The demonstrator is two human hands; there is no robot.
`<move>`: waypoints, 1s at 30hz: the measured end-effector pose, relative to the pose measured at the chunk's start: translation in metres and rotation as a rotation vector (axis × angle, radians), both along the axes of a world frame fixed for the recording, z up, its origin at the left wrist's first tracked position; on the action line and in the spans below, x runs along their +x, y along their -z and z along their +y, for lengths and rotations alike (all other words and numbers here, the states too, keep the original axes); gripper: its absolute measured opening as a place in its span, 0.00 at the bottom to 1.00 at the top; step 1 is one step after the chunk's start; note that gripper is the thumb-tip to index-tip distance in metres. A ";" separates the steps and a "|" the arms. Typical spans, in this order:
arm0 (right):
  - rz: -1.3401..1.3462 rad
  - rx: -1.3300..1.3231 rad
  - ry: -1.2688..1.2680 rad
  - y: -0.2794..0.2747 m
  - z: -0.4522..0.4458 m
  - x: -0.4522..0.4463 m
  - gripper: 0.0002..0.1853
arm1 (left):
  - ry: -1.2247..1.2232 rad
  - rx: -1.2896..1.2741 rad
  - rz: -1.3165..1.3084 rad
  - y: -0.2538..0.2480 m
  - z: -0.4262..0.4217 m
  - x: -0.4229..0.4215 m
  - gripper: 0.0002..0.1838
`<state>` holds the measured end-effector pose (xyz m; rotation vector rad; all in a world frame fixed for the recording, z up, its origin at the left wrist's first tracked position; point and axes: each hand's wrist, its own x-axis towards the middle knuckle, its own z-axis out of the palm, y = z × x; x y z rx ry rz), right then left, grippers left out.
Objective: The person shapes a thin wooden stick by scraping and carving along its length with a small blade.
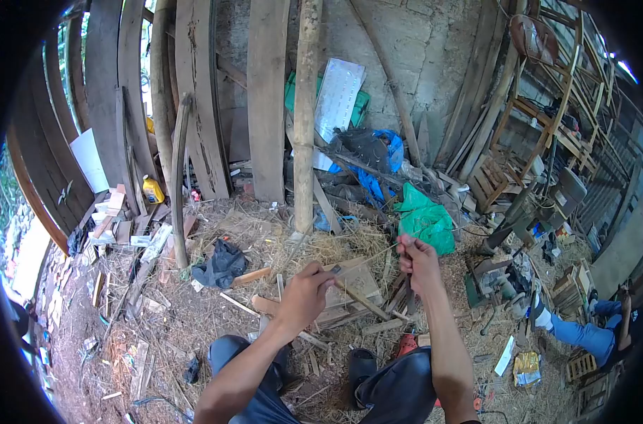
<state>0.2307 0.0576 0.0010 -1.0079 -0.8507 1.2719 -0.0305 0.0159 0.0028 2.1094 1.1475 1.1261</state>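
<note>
My left hand [306, 295] is closed in front of me, with a small dark, flat piece [336, 269] poking out between thumb and forefinger. Its kind is too small to tell. To the right and slightly higher, my right hand [420, 266] pinches one end of a thin, pale, straw-like strip [374, 256]. The strip stretches across the gap toward my left hand; whether the left fingers also grip it, I cannot tell. Below and between the hands, a flat wooden board [357, 283] and several sticks lie on the littered ground.
A bamboo post [304, 127] rises ahead. Behind my right hand lies a green plastic bag [425, 220]; a black bag [221, 264] is at left. A yellow bottle [152, 189] stands by the planks. At far right, another person's jeans-clad leg [583, 339] extends inward.
</note>
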 end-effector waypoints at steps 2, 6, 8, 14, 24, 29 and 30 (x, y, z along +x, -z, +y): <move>-0.002 -0.015 -0.061 -0.002 -0.006 -0.021 0.11 | -0.056 0.112 -0.041 0.004 0.003 0.003 0.06; -0.011 -0.040 -0.235 -0.009 -0.020 -0.059 0.10 | -0.034 0.120 -0.080 0.006 0.005 0.011 0.07; -0.032 -0.065 -0.192 -0.004 -0.012 -0.046 0.10 | -0.016 0.081 -0.089 0.007 0.005 0.009 0.07; 0.036 -0.030 -0.011 0.000 0.007 0.016 0.09 | 0.024 -0.002 -0.030 0.008 0.004 -0.005 0.05; 0.013 0.099 0.017 -0.017 -0.009 0.004 0.12 | -0.023 -0.130 -0.012 0.000 0.012 -0.019 0.06; -0.026 0.110 -0.107 -0.012 -0.007 -0.022 0.14 | 0.073 -0.129 -0.087 0.001 0.008 -0.007 0.07; -0.030 0.119 -0.109 -0.010 -0.005 -0.022 0.13 | 0.075 -0.130 -0.084 0.001 0.008 -0.006 0.07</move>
